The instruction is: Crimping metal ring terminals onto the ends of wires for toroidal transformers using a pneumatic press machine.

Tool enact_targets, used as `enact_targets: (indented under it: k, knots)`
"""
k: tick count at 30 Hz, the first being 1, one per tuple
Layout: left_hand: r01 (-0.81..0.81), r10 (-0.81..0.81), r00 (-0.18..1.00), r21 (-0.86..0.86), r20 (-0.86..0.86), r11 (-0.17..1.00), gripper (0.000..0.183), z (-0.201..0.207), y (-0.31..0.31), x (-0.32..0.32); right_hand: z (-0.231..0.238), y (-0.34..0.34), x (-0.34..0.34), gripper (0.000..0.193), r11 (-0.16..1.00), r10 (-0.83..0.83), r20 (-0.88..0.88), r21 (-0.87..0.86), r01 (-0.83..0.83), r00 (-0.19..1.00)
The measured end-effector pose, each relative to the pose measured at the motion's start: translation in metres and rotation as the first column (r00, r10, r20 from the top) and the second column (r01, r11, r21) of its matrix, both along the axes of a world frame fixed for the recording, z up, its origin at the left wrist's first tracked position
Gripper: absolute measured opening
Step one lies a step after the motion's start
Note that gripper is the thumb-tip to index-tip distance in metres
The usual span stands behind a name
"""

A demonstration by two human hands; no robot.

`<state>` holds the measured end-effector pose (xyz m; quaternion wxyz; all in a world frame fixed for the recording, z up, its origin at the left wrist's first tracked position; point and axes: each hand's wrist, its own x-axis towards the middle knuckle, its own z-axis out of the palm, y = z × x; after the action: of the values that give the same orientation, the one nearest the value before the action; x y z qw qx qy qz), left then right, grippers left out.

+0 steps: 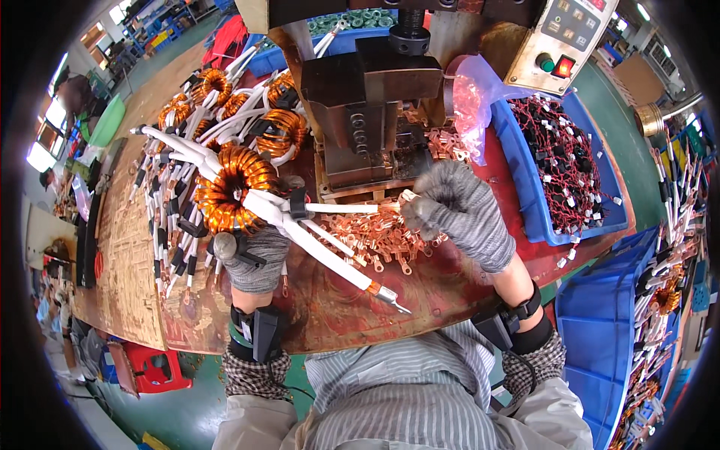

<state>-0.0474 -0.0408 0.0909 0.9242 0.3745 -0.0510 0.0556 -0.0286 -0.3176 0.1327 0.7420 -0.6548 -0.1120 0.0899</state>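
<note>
My left hand [257, 262], in a grey knit glove, is closed on a toroidal coil [253, 166] wound with copper wire, holding it up over the table. Thick white-sleeved leads run out of the coil on both sides. One white lead [345, 208] points right, its bare copper end reaching my gloved right hand [469, 217]. The right fingers are pinched together at that end; whether a copper lug is between them I cannot make out. Another lead, ending in a silvery lug [388, 297], slants toward me. Loose copper lugs [379, 241] lie heaped under the leads.
A dark metal press [360, 105] stands just beyond my hands, with a control box [559, 45] at upper right. A blue bin [534, 201] of red-black wire parts sits at right. Finished-looking coils [281, 135] pile up at left. Another blue crate [600, 322] stands beside the table.
</note>
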Motion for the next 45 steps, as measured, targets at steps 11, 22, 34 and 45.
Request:
enact_targets:
  k: [11, 22, 34, 45]
  knots:
    - [0.056, -0.057, 0.998, -0.021, -0.012, 0.998, 0.104, -0.008, 0.007, 0.003, 0.013, 0.009, 0.008, 0.014, 0.954, 0.061, 0.425, -0.292, 0.074, 0.903]
    - [0.115, -0.114, 0.993, -0.038, 0.031, 0.993, 0.1, -0.012, 0.01, 0.006, 0.014, 0.004, 0.011, 0.015, 0.962, 0.139, 0.363, -0.269, -0.039, 0.921]
    - [0.003, -0.005, 0.995, 0.03, 0.095, 1.0, 0.078, 0.02, -0.012, 0.03, 0.016, 0.003, 0.04, 0.021, 0.993, 0.081, 0.011, 0.084, -0.082, 0.997]
    - [-0.051, 0.048, 0.997, 0.036, 0.068, 0.998, 0.075, 0.017, -0.019, 0.04, 0.014, 0.004, 0.059, 0.015, 0.997, 0.027, -0.126, 0.072, -0.018, 0.992]
